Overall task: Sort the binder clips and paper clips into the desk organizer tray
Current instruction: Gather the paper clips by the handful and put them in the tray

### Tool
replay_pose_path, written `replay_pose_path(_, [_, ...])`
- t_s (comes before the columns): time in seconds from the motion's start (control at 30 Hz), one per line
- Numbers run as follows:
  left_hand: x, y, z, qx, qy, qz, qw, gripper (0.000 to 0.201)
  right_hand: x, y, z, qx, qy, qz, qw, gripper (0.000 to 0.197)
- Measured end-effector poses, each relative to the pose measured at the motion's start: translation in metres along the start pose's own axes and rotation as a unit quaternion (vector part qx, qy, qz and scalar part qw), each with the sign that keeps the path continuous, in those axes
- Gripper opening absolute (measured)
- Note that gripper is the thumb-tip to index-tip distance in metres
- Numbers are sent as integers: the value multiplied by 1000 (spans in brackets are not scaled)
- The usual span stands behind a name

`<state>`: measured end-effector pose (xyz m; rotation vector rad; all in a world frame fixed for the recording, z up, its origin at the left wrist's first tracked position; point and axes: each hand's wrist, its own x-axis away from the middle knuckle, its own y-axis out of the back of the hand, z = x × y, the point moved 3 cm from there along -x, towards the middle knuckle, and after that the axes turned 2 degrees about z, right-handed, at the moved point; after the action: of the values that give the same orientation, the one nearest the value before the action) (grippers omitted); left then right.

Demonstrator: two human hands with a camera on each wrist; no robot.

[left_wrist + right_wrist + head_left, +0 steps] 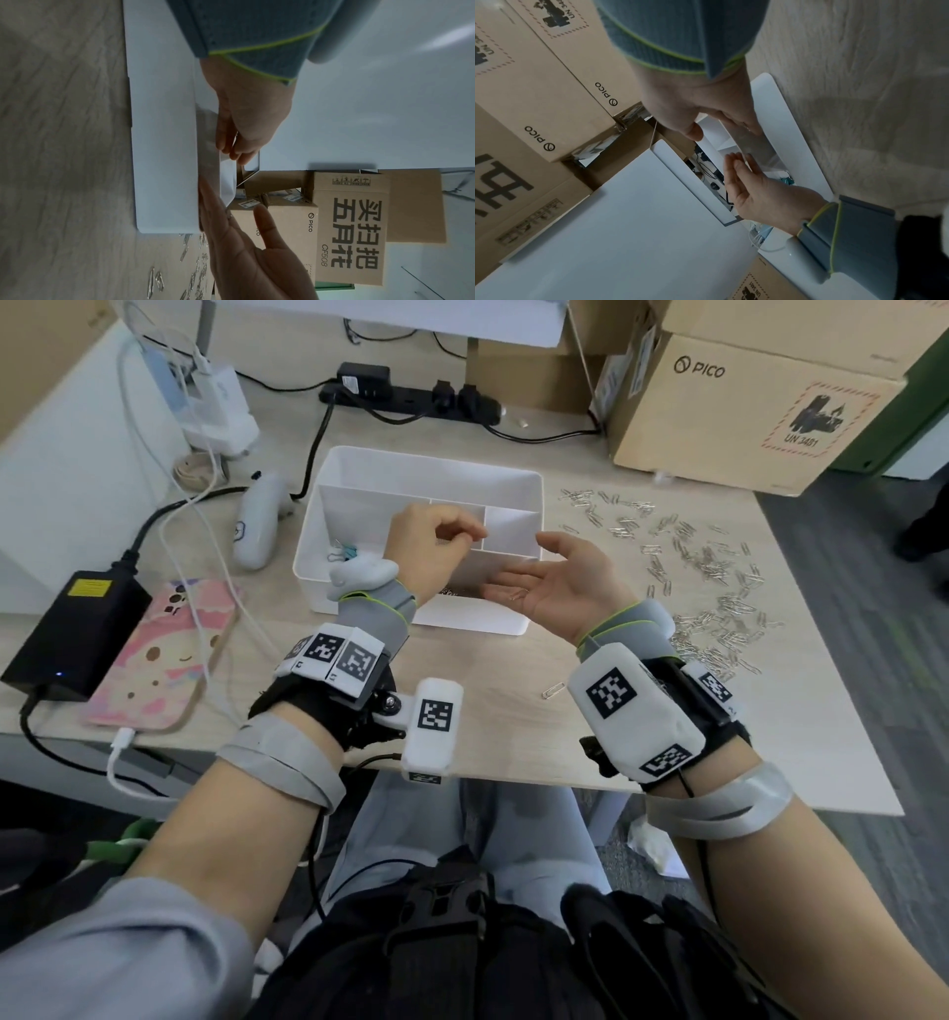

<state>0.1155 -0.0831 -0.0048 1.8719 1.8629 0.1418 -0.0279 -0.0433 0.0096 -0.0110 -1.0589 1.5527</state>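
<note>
White desk organizer tray (506,480) on wood desk (513,711), long axis running L–R across the view, slightly skewed, open side up. Lying in near-L compartment: a couple of binder clips (343,553), blue/teal, partly hidden by wrist strap; orientation not readable.

L hand (434,546) above tray middle, fingers curled in, thumb and index tip pressed together as in a pinch; whatever sits between them too small to make out. R hand (557,582) palm up at tray's near-R corner, fingers relaxed and spread, one paper clip (515,595) lying flat on the palm, long axis roughly L–R.

Loose paper clips (714,588) scattered on desk R of tray, well apart from it, pointing every which way. Single paper clip (552,691) alone near desk front edge, btwn the wrists, long axis diagonal.

L of tray: white controller (257,526), pink phone case (164,654), black power brick (72,634). Cardboard boxes (744,403) behind, R.
</note>
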Motion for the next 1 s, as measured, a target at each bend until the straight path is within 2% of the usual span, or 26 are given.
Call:
replay_pose_path(0.2, [4,-6,-5,-12,-5,6,1000,22,2,-1,2,-48,-16,23,998,72])
replay_pose_path(0.3, [8,-7,-5,-26,-9,9,1000,22,5,0,2,-61,-15,25,998,72])
replay_pose_path(0.4, [10,-7,-5,-26,-11,7,1000,22,10,1,1,-36,13,15,999,63])
replay_pose_path(0.57, [14,-16,-17,-22,-29,23,999,20,12,21,3,6,64,-1,998,35])
replay_pose_path(0.67, [20,-27,-26,-12,-32,63,997,20,19,38,5,29,97,-33,994,27])
replay_pose_path(0.83, [37,-52,-37,25,7,150,988,21,35,70,6,86,173,-95,977,19])
replay_pose_path(0.93, [49,-66,-37,-11,34,232,972,24,44,86,5,137,218,-146,955,15])
replay_pose_path(1.0, [56,-75,-33,-78,54,283,954,28,50,97,5,179,255,-188,932,18])
